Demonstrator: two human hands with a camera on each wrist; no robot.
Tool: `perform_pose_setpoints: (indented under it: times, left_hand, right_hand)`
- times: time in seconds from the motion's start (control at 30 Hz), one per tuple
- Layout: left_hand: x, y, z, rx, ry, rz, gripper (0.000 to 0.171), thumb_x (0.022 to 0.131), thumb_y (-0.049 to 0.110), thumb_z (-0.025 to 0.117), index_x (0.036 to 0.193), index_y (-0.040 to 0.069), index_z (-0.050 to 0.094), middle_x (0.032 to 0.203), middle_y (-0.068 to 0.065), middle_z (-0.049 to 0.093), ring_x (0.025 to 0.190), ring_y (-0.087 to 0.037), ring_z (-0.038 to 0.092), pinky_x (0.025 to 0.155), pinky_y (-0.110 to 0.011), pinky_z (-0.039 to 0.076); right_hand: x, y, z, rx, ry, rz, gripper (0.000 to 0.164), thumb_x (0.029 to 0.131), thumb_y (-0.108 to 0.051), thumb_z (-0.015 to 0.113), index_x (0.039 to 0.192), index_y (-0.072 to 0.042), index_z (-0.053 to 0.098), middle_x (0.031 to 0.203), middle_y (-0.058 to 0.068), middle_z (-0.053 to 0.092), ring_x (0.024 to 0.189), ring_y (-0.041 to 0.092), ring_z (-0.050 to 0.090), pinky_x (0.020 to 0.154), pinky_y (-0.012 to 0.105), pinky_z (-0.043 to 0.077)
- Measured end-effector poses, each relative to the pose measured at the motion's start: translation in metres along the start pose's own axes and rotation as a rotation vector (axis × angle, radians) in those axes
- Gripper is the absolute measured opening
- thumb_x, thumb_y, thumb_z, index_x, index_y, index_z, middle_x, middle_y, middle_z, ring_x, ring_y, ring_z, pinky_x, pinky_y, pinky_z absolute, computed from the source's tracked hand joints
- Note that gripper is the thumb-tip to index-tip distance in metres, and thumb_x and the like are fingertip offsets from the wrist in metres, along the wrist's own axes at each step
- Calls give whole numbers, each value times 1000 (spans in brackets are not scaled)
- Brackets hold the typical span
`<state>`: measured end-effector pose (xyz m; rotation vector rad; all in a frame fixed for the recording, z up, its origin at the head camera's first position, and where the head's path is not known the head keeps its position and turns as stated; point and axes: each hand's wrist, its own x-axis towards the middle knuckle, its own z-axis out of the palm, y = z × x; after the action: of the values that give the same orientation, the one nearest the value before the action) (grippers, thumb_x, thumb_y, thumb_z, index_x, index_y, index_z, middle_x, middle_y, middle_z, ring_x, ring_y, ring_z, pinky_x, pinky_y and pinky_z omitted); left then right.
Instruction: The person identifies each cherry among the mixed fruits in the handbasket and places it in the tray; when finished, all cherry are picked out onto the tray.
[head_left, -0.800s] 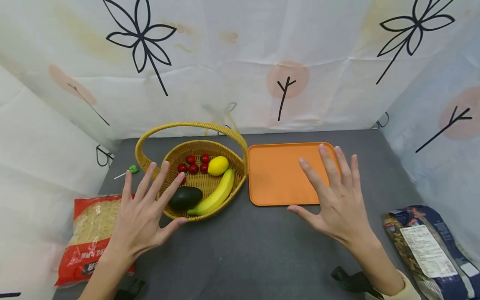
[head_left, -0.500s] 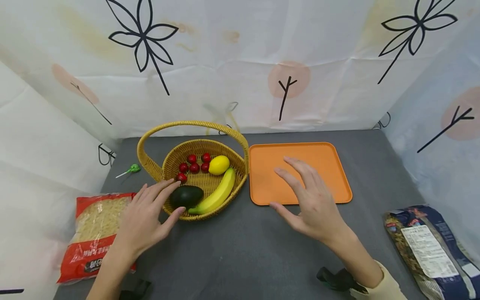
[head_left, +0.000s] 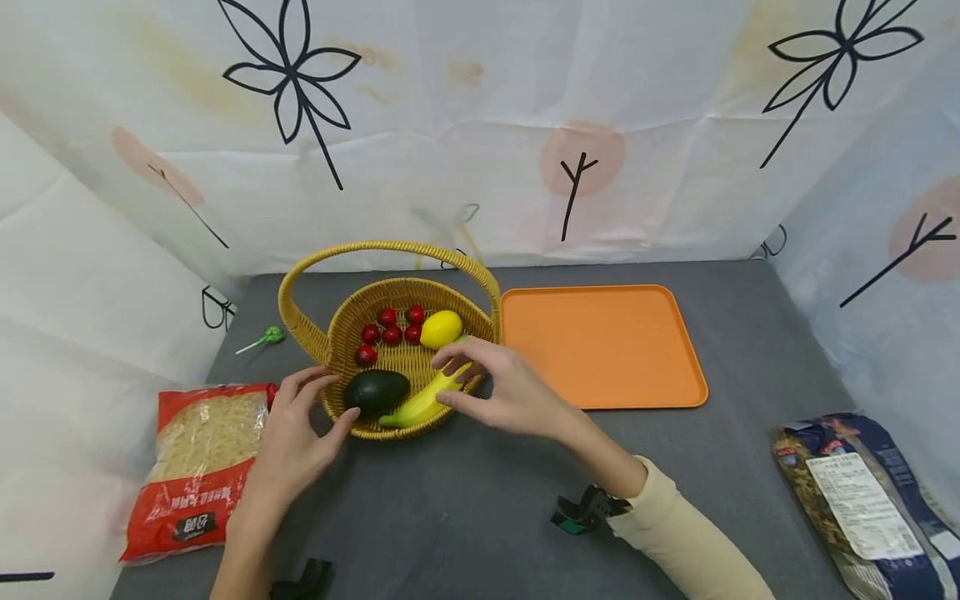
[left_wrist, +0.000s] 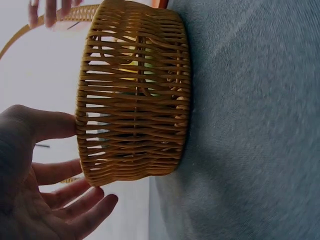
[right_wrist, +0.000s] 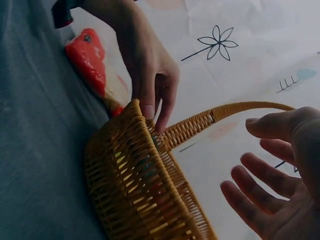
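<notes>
A yellow woven basket (head_left: 491, 329) with a tall handle holds a dark avocado (head_left: 375, 392), a banana (head_left: 420, 407), a lemon (head_left: 441, 329) and several small red cherries (head_left: 392, 335). My left hand (head_left: 294, 442) is at its left front rim. In the left wrist view, the thumb (left_wrist: 57, 125) tip touches the rim and the loosely bent fingers (left_wrist: 82, 207) spread along the basket's side. Over the basket's right side, my right hand (head_left: 498, 387) hovers above the banana, overlapping it in the head view. Its thumb and bent fingers stand apart with nothing between them.
An orange tray (head_left: 600, 346) lies right of the basket. A red bag of pasta (head_left: 202, 471) is at the left, with a green lollipop (head_left: 270, 336) behind it. A dark blue package (head_left: 847, 492) lies at the right edge. White patterned cloth (head_left: 480, 125) surrounds the grey table (head_left: 465, 517).
My right hand has swept left from over the tray to above the banana, its fingers bending. My left hand has lowered to the basket rim, its spread fingers drawing in.
</notes>
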<state>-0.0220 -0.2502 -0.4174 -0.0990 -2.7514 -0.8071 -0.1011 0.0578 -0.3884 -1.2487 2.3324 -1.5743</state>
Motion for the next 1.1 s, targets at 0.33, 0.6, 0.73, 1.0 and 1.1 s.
perform_pose_setpoints:
  times: [0.33,0.6,0.73,1.0,1.1]
  left_hand:
    - [-4,-6,0,-171,-71,-195,57,97,25,84,143,-2,64,156,-22,46,129,-40,61,81,2,47]
    - [-6,-7,1,-183,-71,-211,58,96,23,84,143,-4,63,155,-22,46,128,-42,62,80,-1,52]
    - [-6,-6,1,-181,-61,-220,58,96,22,84,143,-4,63,155,-22,46,127,-42,64,80,-9,60]
    - [-6,-6,4,-209,-60,-242,58,98,23,83,146,-2,61,158,-22,45,129,-43,63,80,1,50]
    - [-6,-6,5,-211,-60,-244,58,98,23,83,146,-2,61,159,-21,45,130,-43,62,80,2,47]
  right_hand:
    - [80,27,34,147,-212,176,38,102,-16,76,136,-1,65,133,20,71,113,24,72,101,32,65]
    - [125,41,57,126,-323,250,41,105,-18,73,140,0,64,134,20,70,119,29,71,99,21,59]
    - [139,44,65,74,-353,284,36,104,-17,74,136,-2,68,128,16,73,118,26,70,97,20,59]
    - [148,59,75,13,-369,345,31,104,-14,74,133,-5,72,129,15,75,122,27,71,97,22,59]
    - [148,64,78,18,-360,370,31,103,-13,75,133,-4,73,131,14,75,121,27,71,90,22,62]
